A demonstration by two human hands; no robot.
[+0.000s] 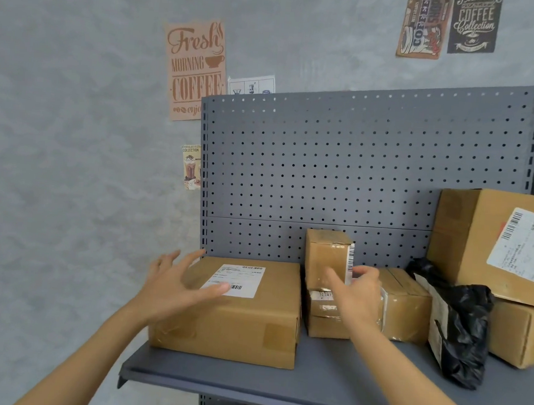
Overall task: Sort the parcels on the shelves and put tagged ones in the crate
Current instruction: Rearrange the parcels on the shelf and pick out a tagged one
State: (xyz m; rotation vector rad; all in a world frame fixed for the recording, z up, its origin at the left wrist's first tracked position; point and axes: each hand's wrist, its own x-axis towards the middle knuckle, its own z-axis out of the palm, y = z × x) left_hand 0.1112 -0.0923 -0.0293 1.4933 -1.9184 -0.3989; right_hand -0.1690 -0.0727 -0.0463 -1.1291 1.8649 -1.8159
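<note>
Parcel w/ label lay just beyond left hand, fingers spread, long axis crosswise; right hand, loosely spread, was held nearer upright small box.

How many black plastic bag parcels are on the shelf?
1. The black bag parcel lies at the right of the shelf, between the cardboard boxes. Others may be hidden behind the boxes or outside the view.
</note>
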